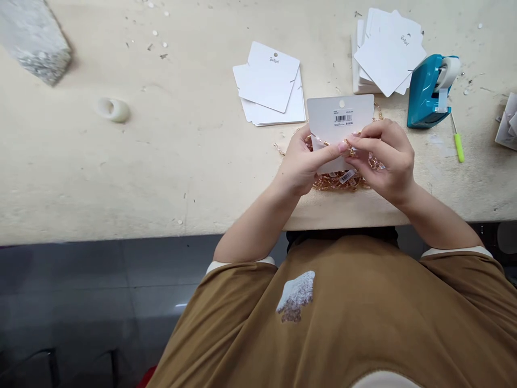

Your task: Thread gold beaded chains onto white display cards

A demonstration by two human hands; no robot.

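My left hand grips a white jewelry card by its left edge, thumb across its face. The card's barcode and price label face me. A thin beaded chain runs over the card toward its middle. With thumb and fingertips, my right hand pinches the gold end of that chain, close to my left thumb. Under the card and both hands lies a heap of pink and gold beaded chains, partly hidden, with small barcode tags among them.
Behind my hands sit a small stack of white cards and a taller one. To the right stand a blue tape dispenser and a green-handled pick. A tape roll and a plastic bag lie left.
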